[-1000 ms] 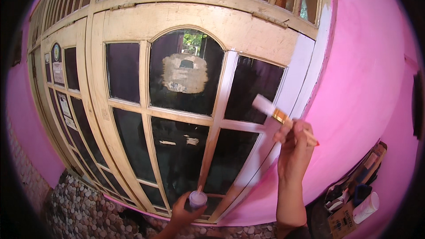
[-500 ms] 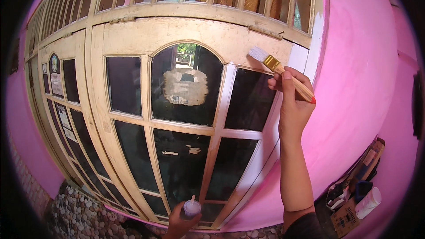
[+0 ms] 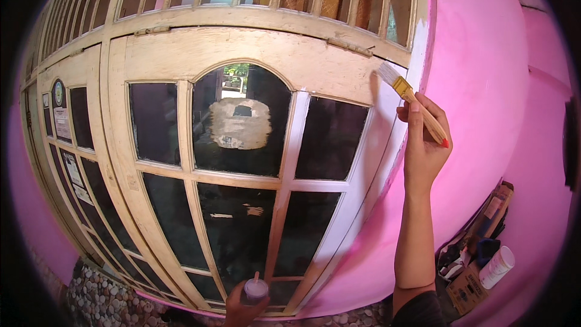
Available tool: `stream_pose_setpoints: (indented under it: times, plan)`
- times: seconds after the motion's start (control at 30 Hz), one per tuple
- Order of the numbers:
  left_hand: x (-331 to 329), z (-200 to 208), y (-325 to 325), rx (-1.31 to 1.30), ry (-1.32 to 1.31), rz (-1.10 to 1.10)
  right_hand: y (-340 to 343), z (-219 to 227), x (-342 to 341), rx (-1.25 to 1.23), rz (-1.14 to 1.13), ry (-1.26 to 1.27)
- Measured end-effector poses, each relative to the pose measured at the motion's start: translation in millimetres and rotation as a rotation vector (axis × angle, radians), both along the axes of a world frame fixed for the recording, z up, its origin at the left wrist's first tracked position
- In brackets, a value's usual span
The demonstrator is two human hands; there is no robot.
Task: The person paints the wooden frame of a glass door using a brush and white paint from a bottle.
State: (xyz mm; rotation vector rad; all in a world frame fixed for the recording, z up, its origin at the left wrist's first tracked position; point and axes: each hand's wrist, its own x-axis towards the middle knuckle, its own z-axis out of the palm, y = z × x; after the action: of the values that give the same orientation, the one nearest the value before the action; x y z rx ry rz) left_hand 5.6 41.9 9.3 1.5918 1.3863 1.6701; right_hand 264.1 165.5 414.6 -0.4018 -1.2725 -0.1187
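The left hand (image 3: 242, 309), low at the frame's bottom edge, grips a small paint jar (image 3: 255, 290) below the window (image 3: 242, 145). The right hand (image 3: 423, 145) pinches a brush (image 3: 411, 100), bristles touching the frame's upper right corner beside the pink wall (image 3: 484, 85). Painting looks under way; the next stroke likely calls for steady pressure along the frame edge, clear of the wall

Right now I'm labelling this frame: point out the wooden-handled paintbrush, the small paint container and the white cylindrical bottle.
Wooden-handled paintbrush (image 3: 413, 98): head view, on the yellow ferrule end of the handle.
Small paint container (image 3: 255, 290): head view, on its lid.
White cylindrical bottle (image 3: 497, 267): head view, mid-body.
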Motion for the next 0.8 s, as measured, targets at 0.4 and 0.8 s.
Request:
stream_pose_setpoints:
  times: [0.4,0.8]
  plan:
    - [5.5,-0.2,-4.6,-0.025,0.022,-0.017,-0.1,2.3,-1.3,0.015,-0.007,-0.038]
    - [7.2,1.9,-5.8,-0.037,0.003,-0.037,6.2,18.8,15.5,0.016,-0.036,0.015]
